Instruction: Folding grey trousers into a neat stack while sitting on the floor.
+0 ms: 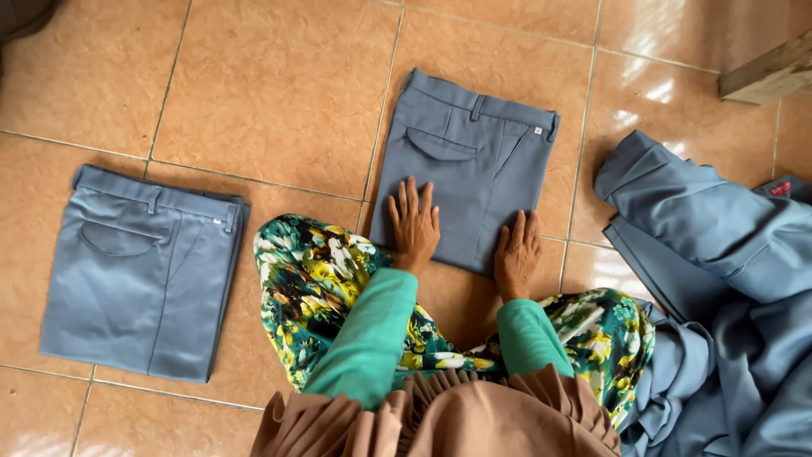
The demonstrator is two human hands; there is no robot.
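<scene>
Both hands flat, fingers spread, gripping nothing: left hand [414,222] & right hand [518,252] press folded trousers [465,161] on floor [279,93]. Smooth outward w/ even pressure.

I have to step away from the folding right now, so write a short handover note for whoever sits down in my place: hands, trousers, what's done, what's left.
Left hand: flat, fingers spread, pressing the near edge of the folded grey-blue trousers in front; holds nothing.
Right hand: flat on the same trousers' near right corner; holds nothing.
Done: that pair lies folded square on the tiled floor; a second folded pair lies apart to the left.
Left: a heap of unfolded grey-blue garments on the right, how many I cannot tell.
</scene>
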